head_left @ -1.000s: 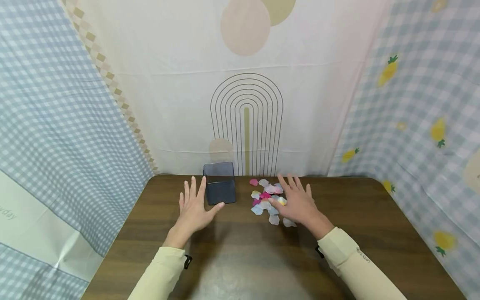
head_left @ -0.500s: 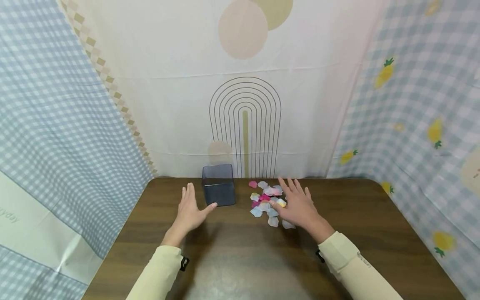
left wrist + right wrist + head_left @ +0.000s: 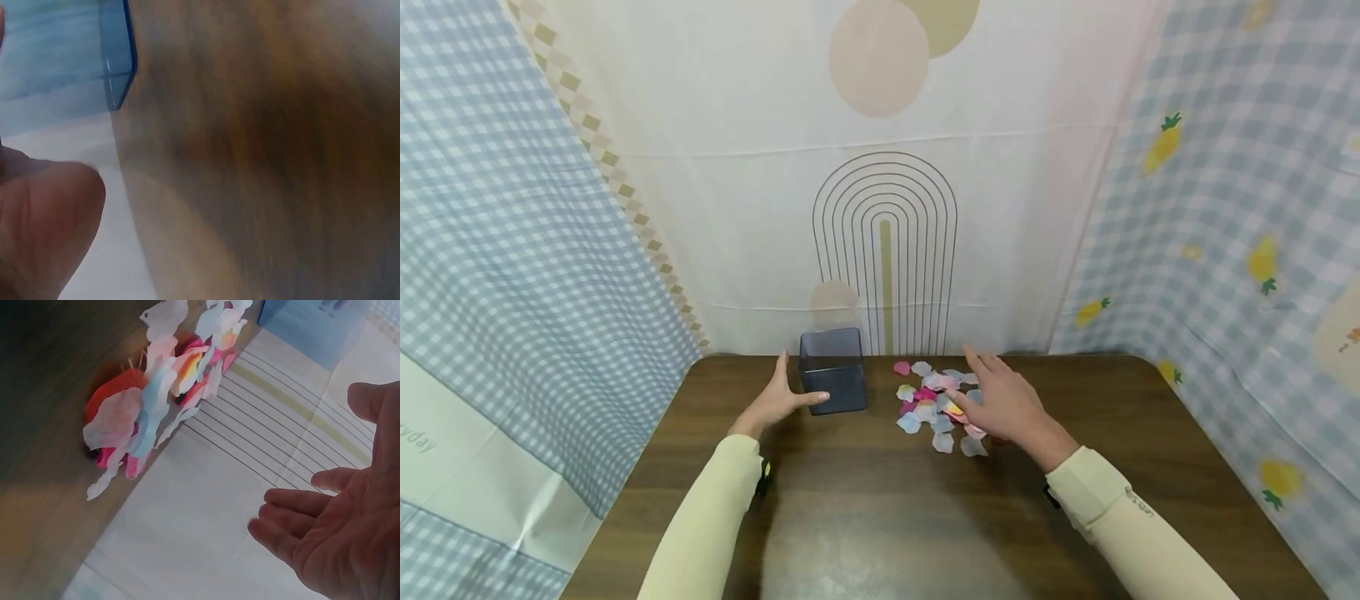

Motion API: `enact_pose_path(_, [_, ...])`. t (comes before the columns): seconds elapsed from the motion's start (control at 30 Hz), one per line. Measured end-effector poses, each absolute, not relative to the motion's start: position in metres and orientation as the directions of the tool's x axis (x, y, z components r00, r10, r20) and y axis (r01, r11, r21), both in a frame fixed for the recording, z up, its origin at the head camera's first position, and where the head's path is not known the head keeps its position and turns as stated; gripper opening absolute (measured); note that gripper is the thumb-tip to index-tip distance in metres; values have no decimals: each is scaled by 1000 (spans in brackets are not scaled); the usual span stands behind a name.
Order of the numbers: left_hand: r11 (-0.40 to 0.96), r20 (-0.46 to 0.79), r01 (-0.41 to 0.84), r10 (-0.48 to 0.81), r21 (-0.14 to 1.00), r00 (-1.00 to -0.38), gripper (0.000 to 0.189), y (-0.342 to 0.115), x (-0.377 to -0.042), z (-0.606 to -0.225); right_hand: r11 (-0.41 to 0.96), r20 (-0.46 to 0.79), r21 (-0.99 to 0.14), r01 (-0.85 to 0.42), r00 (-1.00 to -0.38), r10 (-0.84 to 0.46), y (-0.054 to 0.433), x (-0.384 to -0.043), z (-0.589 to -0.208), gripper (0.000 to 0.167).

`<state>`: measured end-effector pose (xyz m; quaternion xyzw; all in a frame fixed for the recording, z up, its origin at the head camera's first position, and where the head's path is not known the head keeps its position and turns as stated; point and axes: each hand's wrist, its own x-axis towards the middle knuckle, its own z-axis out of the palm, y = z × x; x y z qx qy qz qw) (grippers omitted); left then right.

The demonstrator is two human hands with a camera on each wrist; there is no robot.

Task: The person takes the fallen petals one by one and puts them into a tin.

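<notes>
A see-through dark blue open-topped box [image 3: 835, 392] stands near the table's back edge. My left hand [image 3: 772, 402] is at its left side, thumb stretched across the front left corner and fingers pointing back. In the left wrist view the thumb [image 3: 53, 215] shows apart from the blue box [image 3: 62, 62]; most of that hand is out of frame. Loose petals [image 3: 927, 394] in pink, white, pale blue and yellow lie scattered right of the box. Above their right part hovers my right hand [image 3: 1009, 406], fingers extended, holding nothing. The right wrist view shows its palm [image 3: 344, 544] and spread thumb.
The brown wooden table [image 3: 880, 517] ends at a white printed cloth [image 3: 760, 233] hanging behind it. Checked cloths hang at the left [image 3: 587, 275] and right [image 3: 1210, 200]. An orange-red petal [image 3: 115, 387] lies under the pile's near right side.
My left hand first brought its spread fingers together, then moved up against the box's left side. The right hand stays over the petals, shifting slightly right. The view turned a little.
</notes>
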<state>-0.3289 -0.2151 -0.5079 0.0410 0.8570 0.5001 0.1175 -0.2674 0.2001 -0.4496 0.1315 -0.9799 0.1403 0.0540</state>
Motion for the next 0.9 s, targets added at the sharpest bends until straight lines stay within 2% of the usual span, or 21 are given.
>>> enact_pose_path(0.13, [430, -155, -55, 202, 901, -967, 138, -215, -342, -516, 926, 133, -278, -256, -965, -227, 203, -267, -450, 90])
enact_pose_path(0.33, [293, -145, -72, 235, 953, -961, 123, -210, -349, -521, 920, 127, -318, -229, -972, -198, 208, -268, -454, 93])
enact_pose_path(0.9, [196, -161, -107, 289, 975, -943, 118, -201, -353, -519, 922, 136, -320, -219, -973, -185, 216, -267, -459, 85])
